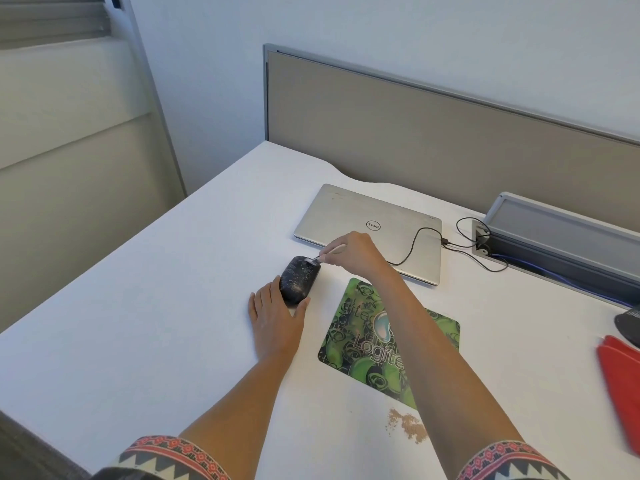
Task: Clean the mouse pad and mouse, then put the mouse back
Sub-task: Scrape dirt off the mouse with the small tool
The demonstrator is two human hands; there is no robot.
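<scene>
A black mouse [299,278] speckled with pale dust lies on the white desk, left of the green Logitech mouse pad [360,327]. My left hand [275,315] grips the mouse's near end between thumb and fingers. My right hand [349,252] pinches a small brush [323,256] whose white bristles touch the mouse's far end. My right forearm crosses over the mouse pad and hides its middle.
A shut silver laptop [367,220] lies behind the mouse, its black cable [415,244] running to a desk socket box [483,242]. A heap of brown crumbs [405,424] sits near the pad's front edge. A red cloth [620,386] and a dark object [628,323] lie at the right edge.
</scene>
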